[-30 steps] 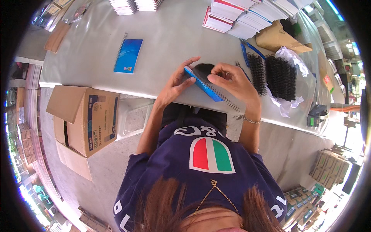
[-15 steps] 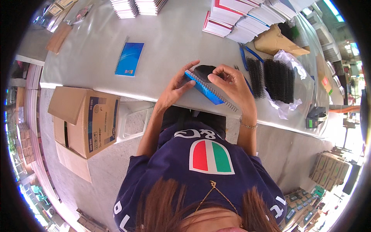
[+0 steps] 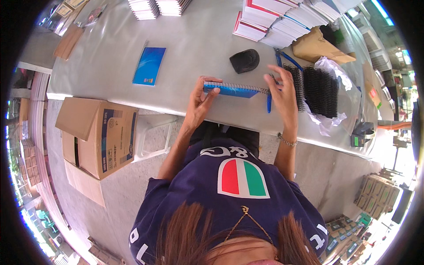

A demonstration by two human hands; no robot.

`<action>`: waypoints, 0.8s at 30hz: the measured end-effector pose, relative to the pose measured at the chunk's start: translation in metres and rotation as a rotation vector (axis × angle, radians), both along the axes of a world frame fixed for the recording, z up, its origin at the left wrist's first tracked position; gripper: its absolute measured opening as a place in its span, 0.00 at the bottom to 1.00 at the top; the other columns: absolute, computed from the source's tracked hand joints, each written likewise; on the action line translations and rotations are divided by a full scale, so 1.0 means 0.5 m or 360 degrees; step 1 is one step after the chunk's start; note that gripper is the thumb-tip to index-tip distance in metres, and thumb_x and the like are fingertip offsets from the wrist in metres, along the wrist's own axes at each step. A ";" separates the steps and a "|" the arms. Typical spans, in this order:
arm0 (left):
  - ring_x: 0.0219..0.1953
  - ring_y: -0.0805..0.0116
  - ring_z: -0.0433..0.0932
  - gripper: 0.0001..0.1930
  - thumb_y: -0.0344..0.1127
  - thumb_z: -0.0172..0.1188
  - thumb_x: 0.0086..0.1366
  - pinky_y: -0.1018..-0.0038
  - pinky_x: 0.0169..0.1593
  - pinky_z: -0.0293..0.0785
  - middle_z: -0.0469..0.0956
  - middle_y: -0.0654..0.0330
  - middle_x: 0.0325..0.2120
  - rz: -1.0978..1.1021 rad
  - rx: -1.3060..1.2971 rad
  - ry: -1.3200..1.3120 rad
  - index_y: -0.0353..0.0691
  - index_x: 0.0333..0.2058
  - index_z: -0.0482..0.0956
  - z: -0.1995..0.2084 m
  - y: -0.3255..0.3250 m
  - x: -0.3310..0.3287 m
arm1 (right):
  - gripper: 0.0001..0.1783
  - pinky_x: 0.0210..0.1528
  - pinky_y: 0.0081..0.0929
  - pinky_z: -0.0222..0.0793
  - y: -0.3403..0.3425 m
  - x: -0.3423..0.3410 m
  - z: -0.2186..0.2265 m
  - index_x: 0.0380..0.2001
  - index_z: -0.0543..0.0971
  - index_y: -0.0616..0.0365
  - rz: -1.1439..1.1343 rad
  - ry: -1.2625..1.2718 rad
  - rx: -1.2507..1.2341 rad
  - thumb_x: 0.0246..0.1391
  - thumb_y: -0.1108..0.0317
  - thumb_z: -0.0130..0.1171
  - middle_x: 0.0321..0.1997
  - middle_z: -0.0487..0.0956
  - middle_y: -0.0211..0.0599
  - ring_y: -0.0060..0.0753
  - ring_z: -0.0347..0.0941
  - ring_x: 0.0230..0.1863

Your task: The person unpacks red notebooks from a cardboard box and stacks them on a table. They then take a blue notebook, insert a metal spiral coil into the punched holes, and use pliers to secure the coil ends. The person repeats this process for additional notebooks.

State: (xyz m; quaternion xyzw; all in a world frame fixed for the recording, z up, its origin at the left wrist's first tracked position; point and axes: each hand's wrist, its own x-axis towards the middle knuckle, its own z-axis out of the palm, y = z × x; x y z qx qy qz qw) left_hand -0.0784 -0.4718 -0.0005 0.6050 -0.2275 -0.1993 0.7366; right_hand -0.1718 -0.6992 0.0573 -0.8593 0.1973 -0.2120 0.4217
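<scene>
My left hand (image 3: pixel 201 104) grips the left end of a blue spiral notebook (image 3: pixel 232 90), thumb on the cover and fingers behind. The notebook is held just above the table's near edge, with its wire coil along the top and loose coil sticking out past its right end. My right hand (image 3: pixel 285 90) is beside that coil end, thumb and fingers apart. It is over a blue-handled tool (image 3: pixel 269 103), partly hidden by the hand, and I see no grip on it. A black rounded block (image 3: pixel 244 61) lies just beyond the notebook.
Another blue notebook (image 3: pixel 149 66) lies on the left of the grey table (image 3: pixel 190 48). Black spiral coils (image 3: pixel 320 92) rest on white crumpled paper (image 3: pixel 327 126) at right, near blue-handled pliers (image 3: pixel 289 58). Book stacks (image 3: pixel 282 31) stand behind. An open cardboard box (image 3: pixel 99 137) stands left.
My right hand has left the coil and moved right, its fingers spreading. The notebook has turned nearly level in my left hand. The black block is now uncovered.
</scene>
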 end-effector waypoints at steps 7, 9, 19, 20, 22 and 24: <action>0.45 0.75 0.67 0.11 0.30 0.60 0.65 0.78 0.52 0.62 0.71 0.63 0.41 0.0221 -0.0006 -0.0173 0.35 0.45 0.75 0.008 0.000 -0.017 | 0.43 0.60 0.55 0.52 0.034 -0.100 -0.093 0.66 0.62 0.46 -0.0320 0.0497 -0.0921 0.49 0.49 0.67 0.59 0.65 0.47 0.54 0.59 0.60; 0.44 0.75 0.68 0.11 0.30 0.61 0.65 0.78 0.51 0.63 0.72 0.63 0.40 0.0272 0.0107 -0.0318 0.35 0.44 0.75 0.007 0.005 -0.011 | 0.44 0.60 0.55 0.52 0.025 -0.105 -0.102 0.68 0.60 0.45 -0.0303 0.0454 -0.0824 0.50 0.53 0.67 0.59 0.64 0.48 0.54 0.58 0.60; 0.40 0.71 0.76 0.12 0.35 0.66 0.61 0.73 0.49 0.70 0.80 0.58 0.34 0.0385 0.0300 -0.0433 0.33 0.38 0.80 0.023 0.008 -0.007 | 0.42 0.58 0.42 0.60 0.085 -0.102 -0.027 0.65 0.61 0.62 -0.0393 -0.0303 -0.0348 0.46 0.71 0.65 0.55 0.67 0.50 0.46 0.57 0.58; 0.39 0.70 0.78 0.11 0.35 0.67 0.61 0.73 0.48 0.71 0.81 0.57 0.33 0.0396 0.0358 -0.0415 0.33 0.37 0.80 0.023 0.013 -0.007 | 0.42 0.57 0.42 0.61 0.100 -0.100 -0.018 0.65 0.62 0.62 -0.0278 -0.0319 -0.0339 0.46 0.71 0.65 0.56 0.67 0.50 0.46 0.57 0.58; 0.38 0.69 0.79 0.11 0.34 0.67 0.61 0.74 0.46 0.72 0.83 0.56 0.33 0.0399 0.0447 -0.0349 0.32 0.36 0.81 0.033 0.017 -0.009 | 0.41 0.56 0.41 0.63 0.131 -0.096 -0.001 0.64 0.63 0.61 -0.0043 -0.0346 -0.0327 0.45 0.71 0.65 0.57 0.67 0.51 0.45 0.57 0.58; 0.37 0.69 0.80 0.11 0.34 0.67 0.61 0.75 0.44 0.73 0.83 0.56 0.33 0.0370 0.0517 -0.0265 0.32 0.37 0.82 0.050 0.017 -0.010 | 0.40 0.55 0.41 0.65 0.154 -0.091 0.001 0.63 0.66 0.58 0.0085 -0.0280 -0.0280 0.44 0.70 0.67 0.55 0.65 0.49 0.45 0.59 0.57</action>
